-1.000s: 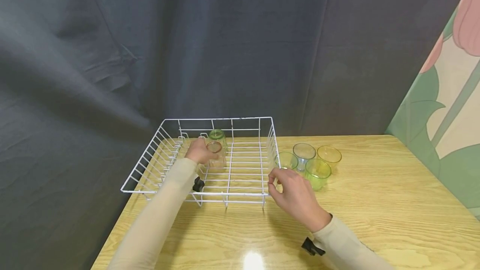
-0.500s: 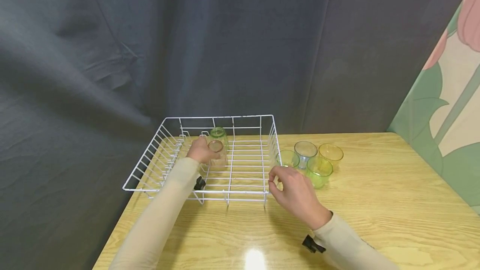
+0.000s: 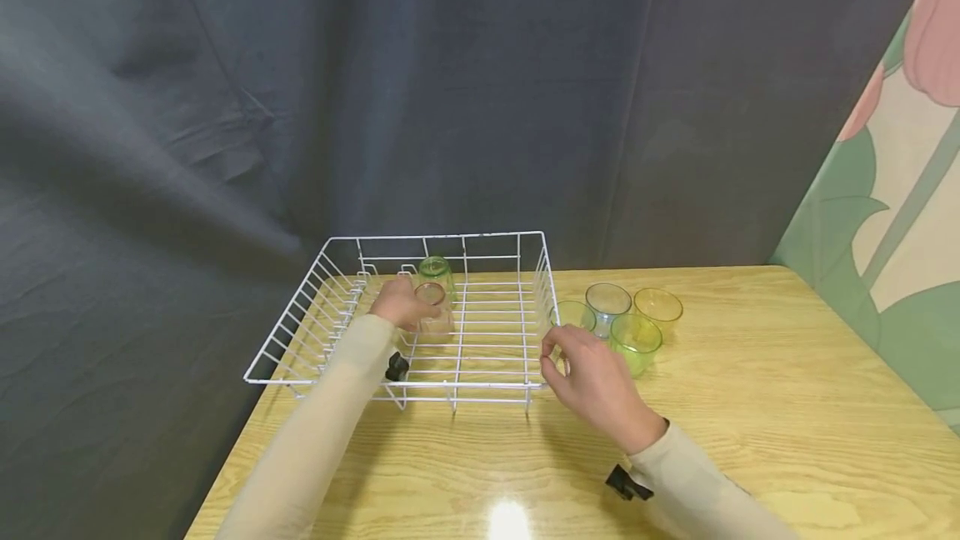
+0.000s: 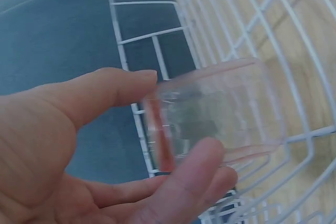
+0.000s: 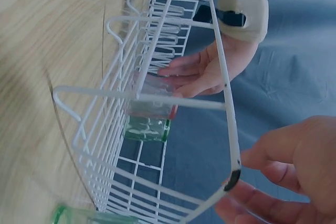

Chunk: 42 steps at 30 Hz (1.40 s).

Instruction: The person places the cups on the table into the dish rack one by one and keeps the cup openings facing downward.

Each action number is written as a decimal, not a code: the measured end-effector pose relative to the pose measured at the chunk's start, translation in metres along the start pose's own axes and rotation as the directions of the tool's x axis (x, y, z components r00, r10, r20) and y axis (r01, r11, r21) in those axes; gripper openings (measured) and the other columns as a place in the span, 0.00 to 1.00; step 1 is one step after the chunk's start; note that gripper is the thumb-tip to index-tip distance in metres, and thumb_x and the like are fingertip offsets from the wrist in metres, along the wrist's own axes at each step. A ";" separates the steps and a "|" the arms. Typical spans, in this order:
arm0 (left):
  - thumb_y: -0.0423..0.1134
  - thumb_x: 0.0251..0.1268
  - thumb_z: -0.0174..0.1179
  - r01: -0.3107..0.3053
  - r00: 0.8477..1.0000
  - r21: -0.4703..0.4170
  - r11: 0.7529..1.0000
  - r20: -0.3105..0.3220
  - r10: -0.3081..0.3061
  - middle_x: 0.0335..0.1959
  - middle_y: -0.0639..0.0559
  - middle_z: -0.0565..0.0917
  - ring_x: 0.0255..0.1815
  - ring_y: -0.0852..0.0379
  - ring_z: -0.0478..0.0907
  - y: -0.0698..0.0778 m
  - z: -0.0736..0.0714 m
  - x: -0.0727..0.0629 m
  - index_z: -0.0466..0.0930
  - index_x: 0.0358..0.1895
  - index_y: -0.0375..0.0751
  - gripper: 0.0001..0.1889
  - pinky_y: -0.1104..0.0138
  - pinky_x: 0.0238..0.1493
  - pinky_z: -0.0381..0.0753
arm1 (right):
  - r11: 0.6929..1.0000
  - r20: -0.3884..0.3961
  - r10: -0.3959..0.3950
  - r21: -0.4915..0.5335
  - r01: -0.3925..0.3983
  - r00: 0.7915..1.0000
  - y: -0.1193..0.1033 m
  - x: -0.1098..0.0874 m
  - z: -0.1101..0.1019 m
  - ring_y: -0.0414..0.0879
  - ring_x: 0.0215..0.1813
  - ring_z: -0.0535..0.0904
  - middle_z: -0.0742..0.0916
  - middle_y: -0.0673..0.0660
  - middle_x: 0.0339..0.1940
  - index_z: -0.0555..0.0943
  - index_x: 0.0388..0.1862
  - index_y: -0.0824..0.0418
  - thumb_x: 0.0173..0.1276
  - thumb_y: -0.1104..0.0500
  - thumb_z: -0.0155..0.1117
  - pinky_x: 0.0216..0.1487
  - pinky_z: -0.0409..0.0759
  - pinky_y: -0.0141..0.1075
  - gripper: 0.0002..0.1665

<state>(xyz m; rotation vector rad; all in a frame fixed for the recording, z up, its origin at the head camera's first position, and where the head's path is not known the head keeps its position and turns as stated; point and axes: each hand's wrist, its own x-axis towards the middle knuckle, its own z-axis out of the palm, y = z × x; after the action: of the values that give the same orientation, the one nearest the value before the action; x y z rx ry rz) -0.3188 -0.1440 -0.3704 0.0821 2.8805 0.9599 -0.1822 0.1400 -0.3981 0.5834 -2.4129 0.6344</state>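
Note:
In the head view my left hand [image 3: 397,304] reaches into the white wire dish rack [image 3: 480,384] and holds a pinkish clear glass [image 3: 437,322]. The glass stands upside down, and the left wrist view has my thumb and fingers on either side of its reddish base end [image 4: 163,135]. Right behind it sits an upturned green glass [image 3: 435,269]. My right hand [image 3: 600,386] is at the rack's front right corner. Seen from the right wrist, its thumb and fingers pinch the rim [image 5: 233,174] there.
To the right of the rack several glasses stand upright on the wooden table [image 3: 757,407]: a blue one [image 3: 607,301], an amber one [image 3: 660,307], a yellow-green one [image 3: 636,348] and a pale green one [image 3: 576,317]. A dark curtain [image 3: 480,107] hangs behind.
Almost nothing differs; the head view shifts slightly. Both hands keep their places, the left on the pinkish glass and the right at the rack's corner.

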 end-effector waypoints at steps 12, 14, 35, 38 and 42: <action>0.53 0.67 0.54 -0.099 0.991 0.058 0.993 0.100 0.093 0.13 0.57 0.66 0.18 0.53 0.77 0.018 -0.026 -0.027 0.58 0.13 0.50 0.26 0.65 0.22 0.72 | 0.987 0.020 0.158 -0.020 -0.158 0.987 0.027 0.009 -0.011 0.41 0.25 0.74 0.85 0.56 0.33 0.79 0.34 0.60 0.60 0.64 0.68 0.21 0.72 0.34 0.06; 0.52 0.67 0.51 -0.124 0.988 0.073 0.990 0.100 0.116 0.13 0.58 0.64 0.16 0.58 0.68 0.024 -0.027 -0.034 0.57 0.14 0.50 0.24 0.66 0.22 0.67 | 0.976 0.038 0.217 -0.027 -0.216 0.975 0.035 0.011 -0.014 0.41 0.23 0.72 0.85 0.57 0.33 0.79 0.35 0.61 0.62 0.63 0.66 0.19 0.70 0.35 0.05; 0.63 0.73 0.49 -0.174 0.981 0.066 0.983 0.100 0.167 0.22 0.53 0.74 0.24 0.57 0.71 0.029 -0.008 -0.109 0.81 0.41 0.37 0.28 0.62 0.34 0.73 | 0.839 0.273 0.538 -0.262 -0.477 0.797 0.100 0.000 -0.036 0.50 0.18 0.71 0.83 0.65 0.25 0.76 0.49 0.75 0.67 0.52 0.57 0.15 0.68 0.43 0.25; 0.64 0.74 0.48 -0.156 0.982 0.046 0.987 0.117 0.150 0.17 0.55 0.68 0.21 0.57 0.66 0.028 -0.006 -0.113 0.79 0.34 0.41 0.28 0.63 0.31 0.70 | 0.835 0.251 0.542 -0.272 -0.479 0.802 0.104 0.000 -0.037 0.51 0.18 0.70 0.82 0.66 0.24 0.75 0.47 0.75 0.67 0.53 0.56 0.14 0.68 0.43 0.24; 0.64 0.75 0.47 -0.159 0.979 0.018 0.987 0.129 0.155 0.14 0.57 0.61 0.16 0.58 0.58 0.027 -0.004 -0.115 0.77 0.29 0.42 0.29 0.64 0.26 0.66 | 0.821 0.215 0.557 -0.284 -0.495 0.802 0.109 -0.001 -0.039 0.51 0.17 0.69 0.80 0.63 0.20 0.75 0.41 0.73 0.66 0.53 0.57 0.14 0.67 0.43 0.20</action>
<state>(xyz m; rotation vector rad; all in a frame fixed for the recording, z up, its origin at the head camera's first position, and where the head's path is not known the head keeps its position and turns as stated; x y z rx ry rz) -0.2041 -0.1346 -0.3419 0.3648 2.8035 0.9033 -0.2228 0.2479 -0.4037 -0.1243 -2.9027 0.5179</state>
